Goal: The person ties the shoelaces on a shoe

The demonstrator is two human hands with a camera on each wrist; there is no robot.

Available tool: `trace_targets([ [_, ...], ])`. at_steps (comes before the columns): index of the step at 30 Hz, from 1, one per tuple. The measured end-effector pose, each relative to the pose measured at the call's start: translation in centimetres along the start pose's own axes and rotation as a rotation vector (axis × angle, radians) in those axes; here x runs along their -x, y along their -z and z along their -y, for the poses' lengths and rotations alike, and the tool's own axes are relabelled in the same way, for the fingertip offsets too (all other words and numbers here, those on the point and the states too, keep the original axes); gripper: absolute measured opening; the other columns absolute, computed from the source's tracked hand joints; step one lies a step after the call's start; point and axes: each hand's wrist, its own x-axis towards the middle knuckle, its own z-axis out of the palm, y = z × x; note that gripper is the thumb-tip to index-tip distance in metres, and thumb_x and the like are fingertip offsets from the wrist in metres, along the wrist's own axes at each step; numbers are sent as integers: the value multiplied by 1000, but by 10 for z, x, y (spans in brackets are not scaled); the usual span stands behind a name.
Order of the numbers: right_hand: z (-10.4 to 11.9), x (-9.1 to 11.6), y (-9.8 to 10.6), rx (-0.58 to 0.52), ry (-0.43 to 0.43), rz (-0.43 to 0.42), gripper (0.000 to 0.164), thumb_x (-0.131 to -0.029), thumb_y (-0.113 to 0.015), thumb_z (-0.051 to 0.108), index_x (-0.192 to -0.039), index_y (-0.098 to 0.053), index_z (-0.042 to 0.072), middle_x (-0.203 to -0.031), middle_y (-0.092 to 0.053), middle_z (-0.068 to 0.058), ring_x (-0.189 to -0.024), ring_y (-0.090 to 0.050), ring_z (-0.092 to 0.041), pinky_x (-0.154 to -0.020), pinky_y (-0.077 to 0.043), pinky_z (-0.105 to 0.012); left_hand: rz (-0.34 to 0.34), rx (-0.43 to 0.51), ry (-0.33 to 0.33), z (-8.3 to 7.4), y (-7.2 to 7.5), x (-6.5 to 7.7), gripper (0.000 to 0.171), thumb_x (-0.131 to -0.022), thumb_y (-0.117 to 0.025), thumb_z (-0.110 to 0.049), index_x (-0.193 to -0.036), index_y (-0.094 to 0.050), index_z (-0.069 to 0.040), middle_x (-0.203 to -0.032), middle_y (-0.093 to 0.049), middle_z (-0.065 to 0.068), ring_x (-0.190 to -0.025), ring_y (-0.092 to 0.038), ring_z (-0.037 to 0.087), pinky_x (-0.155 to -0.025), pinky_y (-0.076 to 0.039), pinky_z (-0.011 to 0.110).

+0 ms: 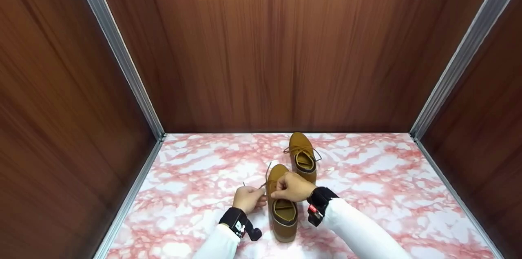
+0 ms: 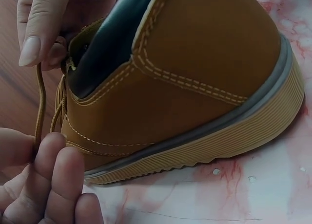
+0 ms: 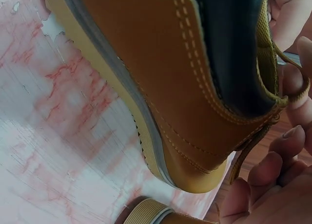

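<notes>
A tan lace-up shoe (image 1: 284, 230) stands upright on the floor surface, toe pointing away from me. My left hand (image 1: 248, 198), left of its opening, pinches a brown shoelace (image 2: 41, 97) between thumb and forefinger; the other fingers are loosely bent. Over the lacing, my right hand (image 1: 297, 187) has its fingers curled, and in the right wrist view a lace (image 3: 298, 95) loops about its fingers. Between both hands the lace runs taut in the left wrist view. One loose lace end sticks up beside the toe in the head view. My right hand hides part of the eyelets.
A matching second shoe (image 1: 300, 141) stands ahead and slightly right, its laces tied in a bow. Pink-and-white marbled surface (image 1: 195, 165) lies beneath. Brown wood-grain panels (image 1: 261, 47) enclose the back and sides, with metal strips (image 1: 122, 55) at the corners.
</notes>
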Motion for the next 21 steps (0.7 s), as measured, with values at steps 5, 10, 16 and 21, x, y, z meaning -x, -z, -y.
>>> trace_targets([
  [5,-1,2,2,-41,-23,-3,32,-83,-74,38,-64,-62,16,-58,-49,17,-58,-46,1,-57,-39,-17,25,-1,26,-1,-1,1,34,-89,-66,-32,-91,-70,1,-81,-76,14,-63,-72,14,-63,-61,37],
  [10,-1,3,5,-105,-50,-22,30,-86,-71,37,-65,-62,18,-59,-51,16,-56,-46,1,-55,-40,-17,17,-7,34,-2,3,0,36,-90,-64,-33,-95,-69,3,-77,-75,9,-61,-70,11,-61,-60,35],
  [16,-5,4,10,-211,-62,-34,28,-89,-69,33,-67,-65,17,-59,-53,13,-55,-46,0,-53,-40,-18,-97,-59,-29,-2,13,-6,27,-89,-65,-28,-89,-67,0,-70,-68,6,-53,-62,11,-56,-58,35],
  [21,-9,6,11,-257,-63,-33,27,-90,-67,30,-69,-68,13,-61,-54,13,-55,-45,1,-51,-38,-17,-147,-138,-114,-5,16,-11,20,-88,-64,-18,-99,-65,-1,-87,-70,18,-61,-68,21,-54,-54,29],
])
